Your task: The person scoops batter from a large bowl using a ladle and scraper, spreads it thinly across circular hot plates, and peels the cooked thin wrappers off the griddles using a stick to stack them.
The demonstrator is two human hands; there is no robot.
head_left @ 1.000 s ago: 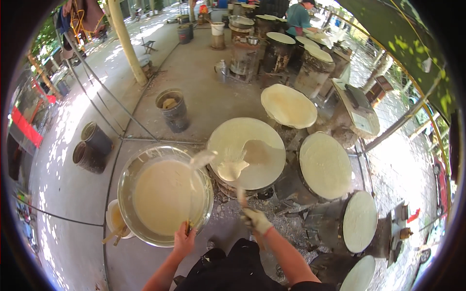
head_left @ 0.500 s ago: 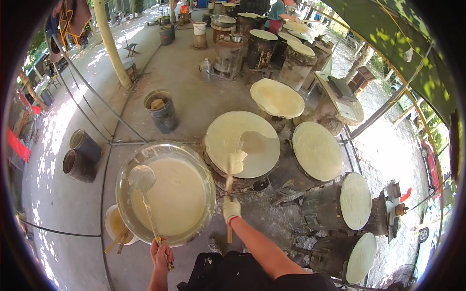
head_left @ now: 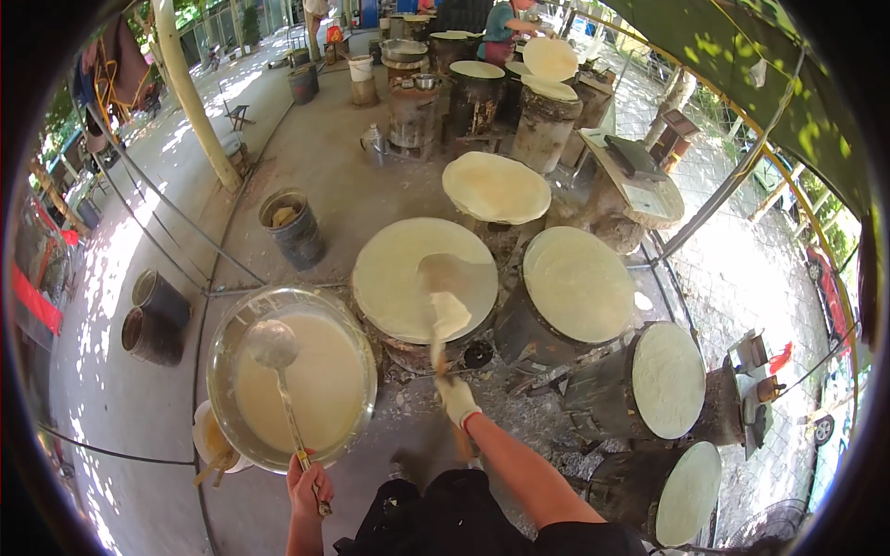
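Observation:
My left hand (head_left: 310, 487) is closed round the long handle of a ladle (head_left: 274, 345). The ladle's bowl hangs over a wide, clear-rimmed basin (head_left: 219, 408) of creamy batter (head_left: 301, 385). My right hand (head_left: 457, 400), in a white glove, grips the wooden handle of a spreader (head_left: 451, 316). Its batter-coated head is over the near part of a round griddle (head_left: 385, 278). Pale batter covers most of that griddle, with a darker bare-looking patch behind the spreader's head.
More round griddles with pale sheets stand on drum stoves, one beyond (head_left: 496, 187) and several at right (head_left: 577, 283). A black bucket (head_left: 293, 232) stands past the basin; a small white bucket (head_left: 206, 435) sits beside it. Farther off, a co-worker (head_left: 505, 28) stands by a raised round sheet (head_left: 551, 58).
The spreader and my right hand have shifted nearer to me and rightward relative to the griddle. My left hand keeps the ladle over the basin. Far off, a round sheet has been raised.

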